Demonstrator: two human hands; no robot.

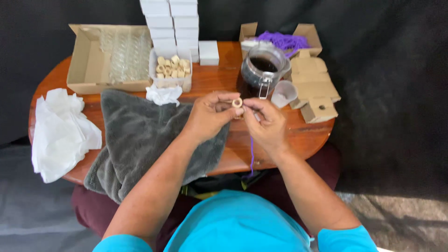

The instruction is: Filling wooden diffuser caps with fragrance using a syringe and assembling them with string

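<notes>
My left hand (208, 115) pinches a small pale wooden ring (237, 102) at its fingertips, above the wooden table (298, 135). My right hand (264, 120) meets it from the right and holds a purple cord (251, 154) that hangs down past the table's front edge. Both hands are over the right edge of a grey towel (140, 135). Just beyond them stands an open glass jar (263, 70) with dark contents and a wire clasp.
A clear tub of pale rings (171, 70) sits behind the towel, with a cardboard tray of clear pieces (112, 58) to its left. White boxes (172, 23) are stacked at the back. Purple cord fills a box (283, 41); folded cartons (315, 88), a small cup (283, 93) and white paper (60, 133) lie around.
</notes>
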